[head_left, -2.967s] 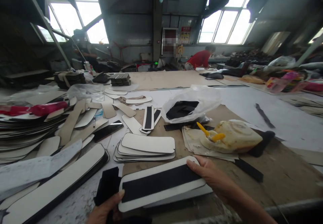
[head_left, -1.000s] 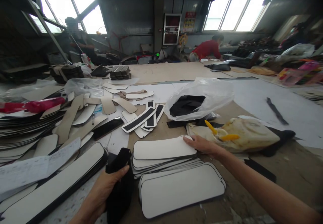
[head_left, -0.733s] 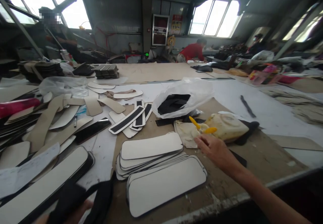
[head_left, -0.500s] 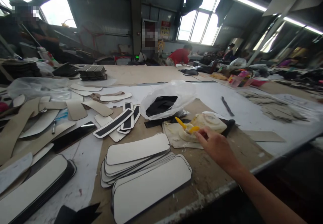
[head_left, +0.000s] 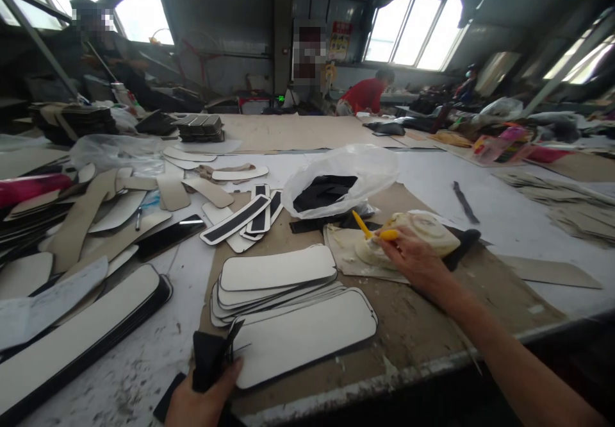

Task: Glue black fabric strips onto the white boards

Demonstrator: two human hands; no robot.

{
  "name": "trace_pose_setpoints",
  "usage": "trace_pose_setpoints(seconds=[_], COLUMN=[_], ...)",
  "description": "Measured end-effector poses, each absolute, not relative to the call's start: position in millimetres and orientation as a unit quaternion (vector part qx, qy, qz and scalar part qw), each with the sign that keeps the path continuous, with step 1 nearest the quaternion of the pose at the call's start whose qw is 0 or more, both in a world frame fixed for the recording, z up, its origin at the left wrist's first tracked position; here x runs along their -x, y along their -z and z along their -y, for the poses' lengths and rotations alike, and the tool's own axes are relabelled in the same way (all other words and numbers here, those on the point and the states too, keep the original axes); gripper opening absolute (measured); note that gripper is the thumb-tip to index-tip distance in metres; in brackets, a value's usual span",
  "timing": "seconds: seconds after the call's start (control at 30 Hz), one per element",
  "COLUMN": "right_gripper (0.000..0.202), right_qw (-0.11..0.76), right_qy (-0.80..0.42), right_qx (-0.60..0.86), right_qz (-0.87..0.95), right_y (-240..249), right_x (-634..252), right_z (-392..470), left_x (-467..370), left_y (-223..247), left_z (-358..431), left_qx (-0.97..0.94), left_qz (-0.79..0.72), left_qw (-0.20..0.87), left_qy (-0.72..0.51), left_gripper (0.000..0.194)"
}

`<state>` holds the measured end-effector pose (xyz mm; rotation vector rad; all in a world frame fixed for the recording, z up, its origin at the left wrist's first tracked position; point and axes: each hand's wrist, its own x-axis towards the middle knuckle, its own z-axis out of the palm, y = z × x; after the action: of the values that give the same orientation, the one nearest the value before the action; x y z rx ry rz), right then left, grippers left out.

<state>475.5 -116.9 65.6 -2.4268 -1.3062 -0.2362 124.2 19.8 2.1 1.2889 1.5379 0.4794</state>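
Observation:
My right hand [head_left: 416, 260] is closed on the end of a yellow plastic tool [head_left: 388, 235] beside a cream, glue-smeared container [head_left: 425, 231]. A second yellow stick-like part [head_left: 361, 224] slants up next to it; whether they are one tool I cannot tell. At the bottom, my left hand [head_left: 204, 395] grips a folded black strip of material [head_left: 209, 353], its fingertips near the corner of the front stack of white panels with black edges [head_left: 307, 340]. Another such stack [head_left: 278, 268] lies just behind.
A plastic bag of black pieces [head_left: 327, 193] stands mid-table, with white-rimmed black strips [head_left: 235, 220] to its left. A long panel stack [head_left: 81, 337] and a dark phone-like slab [head_left: 170, 238] lie at left. Beige pieces [head_left: 552, 202] spread at right. A person in red [head_left: 362, 95] bends over farther back.
My left hand has come into view at the bottom, holding the black strip. My right hand stays at the yellow tool. The view has shifted, so things appear farther right.

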Motion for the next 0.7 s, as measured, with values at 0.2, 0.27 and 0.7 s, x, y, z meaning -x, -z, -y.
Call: trace_pose_setpoints(seconds=[0.2, 0.27, 0.7], right_gripper=[0.03, 0.032, 0.026], right_qw=[0.195, 0.215, 0.655], right_qy=[0.118, 0.139, -0.293], right_qx=[0.845, 0.864, 0.679], right_qz=[0.484, 0.434, 0.154], right_y=[-71, -73, -61], right_x=[-472, -468, -294], right_z=[136, 146, 116], left_x=[-125, -124, -122], left_y=[-8, -8, -17], left_z=[-16, -15, -10], left_qx=[-0.491, -0.477, -0.397], left_qz=[-0.652, -0.653, -0.645], left_qw=[0.528, 0.538, 0.624], left_qy=[-0.233, -0.236, -0.19], left_gripper=[0.036, 0.038, 0.034])
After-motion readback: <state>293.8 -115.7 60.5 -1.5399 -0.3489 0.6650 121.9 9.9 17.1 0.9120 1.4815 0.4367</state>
